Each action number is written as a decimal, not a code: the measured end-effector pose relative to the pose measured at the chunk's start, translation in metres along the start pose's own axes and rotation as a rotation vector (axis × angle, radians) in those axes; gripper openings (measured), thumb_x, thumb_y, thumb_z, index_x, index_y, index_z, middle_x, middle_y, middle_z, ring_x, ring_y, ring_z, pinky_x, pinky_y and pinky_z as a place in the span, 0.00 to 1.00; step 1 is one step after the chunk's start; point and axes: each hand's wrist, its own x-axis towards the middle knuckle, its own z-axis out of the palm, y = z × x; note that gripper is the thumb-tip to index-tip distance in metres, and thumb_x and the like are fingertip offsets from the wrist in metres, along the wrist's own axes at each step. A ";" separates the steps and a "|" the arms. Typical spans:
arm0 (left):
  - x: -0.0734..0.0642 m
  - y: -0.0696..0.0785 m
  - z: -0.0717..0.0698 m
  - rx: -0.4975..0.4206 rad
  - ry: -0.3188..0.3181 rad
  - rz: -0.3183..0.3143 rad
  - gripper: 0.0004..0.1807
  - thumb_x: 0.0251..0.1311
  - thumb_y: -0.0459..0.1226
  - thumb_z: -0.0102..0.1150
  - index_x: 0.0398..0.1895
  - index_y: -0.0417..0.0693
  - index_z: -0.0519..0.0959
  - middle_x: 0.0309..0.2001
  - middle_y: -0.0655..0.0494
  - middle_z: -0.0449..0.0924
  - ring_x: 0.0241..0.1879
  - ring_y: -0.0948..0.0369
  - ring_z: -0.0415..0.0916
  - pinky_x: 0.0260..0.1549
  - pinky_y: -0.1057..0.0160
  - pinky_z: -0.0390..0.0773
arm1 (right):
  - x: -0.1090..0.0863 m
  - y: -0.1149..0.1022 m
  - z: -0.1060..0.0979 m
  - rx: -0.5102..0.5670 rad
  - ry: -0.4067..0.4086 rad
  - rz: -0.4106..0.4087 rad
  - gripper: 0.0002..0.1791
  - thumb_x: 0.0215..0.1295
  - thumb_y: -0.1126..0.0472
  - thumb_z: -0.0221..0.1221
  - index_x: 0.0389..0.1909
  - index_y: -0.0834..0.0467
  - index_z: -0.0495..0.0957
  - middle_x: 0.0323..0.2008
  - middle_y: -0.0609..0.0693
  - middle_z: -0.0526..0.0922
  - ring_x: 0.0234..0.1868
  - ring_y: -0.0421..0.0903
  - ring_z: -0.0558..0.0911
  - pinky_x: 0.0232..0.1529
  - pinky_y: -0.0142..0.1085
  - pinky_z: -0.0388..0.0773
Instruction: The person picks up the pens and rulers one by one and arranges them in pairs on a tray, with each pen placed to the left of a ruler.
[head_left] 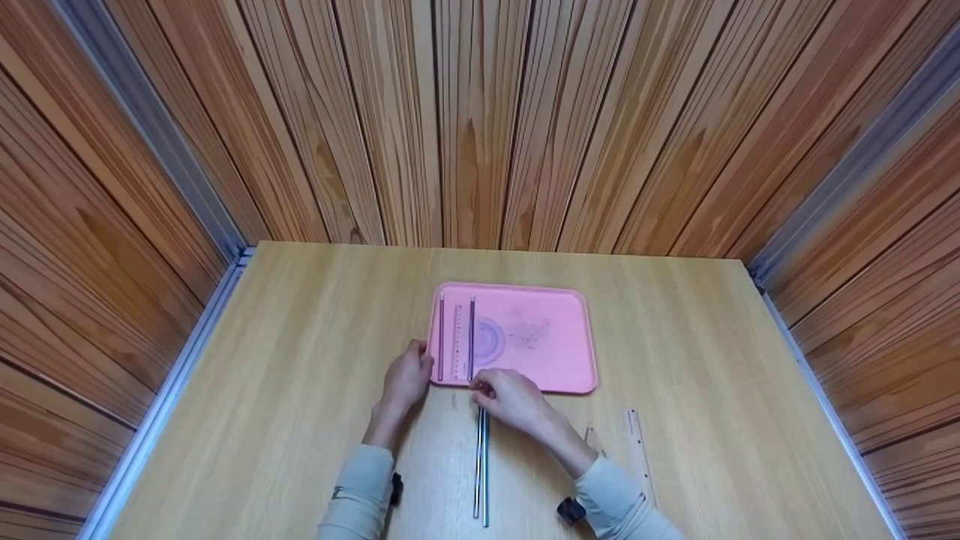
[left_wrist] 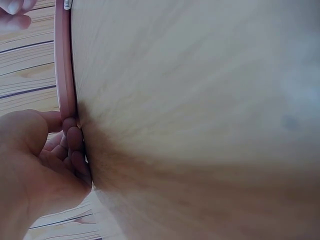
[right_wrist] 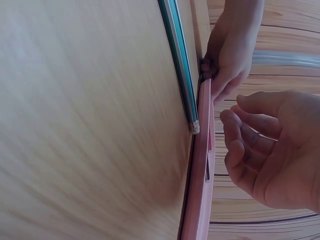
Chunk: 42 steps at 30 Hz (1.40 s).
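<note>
My left hand (head_left: 406, 379) grips the near left corner of a pink tray (head_left: 562, 345); in the left wrist view its thumb and fingers close on the rim. On the tray lie a dark pencil (head_left: 441, 337), a clear ruler (head_left: 459, 341), a second dark pencil (head_left: 472, 337) and a purplish protractor (head_left: 495, 341). Over the tray's near edge hovers my right hand (head_left: 514, 401), fingers loosely bent with nothing between them in the right wrist view. Just below it, a teal pencil (head_left: 485, 472) and a dark pencil (head_left: 477, 469) lie side by side on the table.
To the right on the wooden table (head_left: 712, 360) lies another clear ruler (head_left: 637, 450). A small clear piece (head_left: 591, 436), partly hidden by my right forearm, is beside it. Wood-patterned walls (head_left: 480, 127) enclose the back and sides.
</note>
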 end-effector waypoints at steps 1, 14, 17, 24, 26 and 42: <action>0.000 0.000 0.000 -0.004 0.002 0.002 0.17 0.75 0.40 0.48 0.63 0.46 0.70 0.54 0.49 0.82 0.50 0.57 0.81 0.51 0.56 0.81 | -0.001 -0.001 0.001 -0.001 -0.002 0.004 0.10 0.66 0.58 0.63 0.45 0.58 0.84 0.34 0.45 0.85 0.30 0.36 0.78 0.33 0.29 0.77; 0.001 0.001 -0.001 0.027 0.008 0.016 0.18 0.74 0.38 0.49 0.62 0.42 0.71 0.52 0.46 0.83 0.45 0.58 0.80 0.46 0.56 0.81 | -0.011 -0.004 0.011 -0.097 0.000 -0.047 0.10 0.65 0.56 0.63 0.43 0.56 0.84 0.36 0.47 0.86 0.35 0.40 0.82 0.39 0.33 0.80; 0.000 0.001 -0.001 0.019 0.007 0.014 0.18 0.74 0.38 0.49 0.62 0.43 0.71 0.52 0.46 0.83 0.44 0.58 0.80 0.46 0.56 0.81 | -0.013 -0.004 0.014 -0.095 -0.015 -0.032 0.10 0.66 0.56 0.62 0.43 0.56 0.84 0.35 0.47 0.86 0.34 0.38 0.81 0.38 0.32 0.79; -0.001 -0.001 0.000 0.015 0.014 0.041 0.17 0.74 0.39 0.49 0.62 0.43 0.71 0.50 0.47 0.83 0.43 0.59 0.80 0.45 0.57 0.81 | -0.015 -0.003 0.019 -0.109 -0.027 -0.032 0.09 0.65 0.57 0.63 0.43 0.56 0.84 0.35 0.46 0.86 0.33 0.37 0.82 0.38 0.30 0.80; -0.001 0.000 -0.001 0.010 0.012 0.043 0.17 0.74 0.39 0.48 0.62 0.44 0.71 0.49 0.48 0.83 0.41 0.59 0.79 0.43 0.58 0.80 | -0.015 -0.003 0.021 -0.113 -0.031 -0.035 0.09 0.64 0.58 0.63 0.43 0.56 0.84 0.35 0.46 0.86 0.33 0.37 0.82 0.38 0.30 0.80; 0.001 -0.001 0.000 0.021 0.001 0.025 0.17 0.75 0.39 0.48 0.63 0.44 0.71 0.47 0.50 0.83 0.40 0.59 0.78 0.40 0.60 0.79 | -0.016 -0.008 0.037 -0.289 -0.007 -0.082 0.05 0.58 0.54 0.66 0.32 0.50 0.82 0.28 0.41 0.82 0.29 0.37 0.78 0.28 0.31 0.74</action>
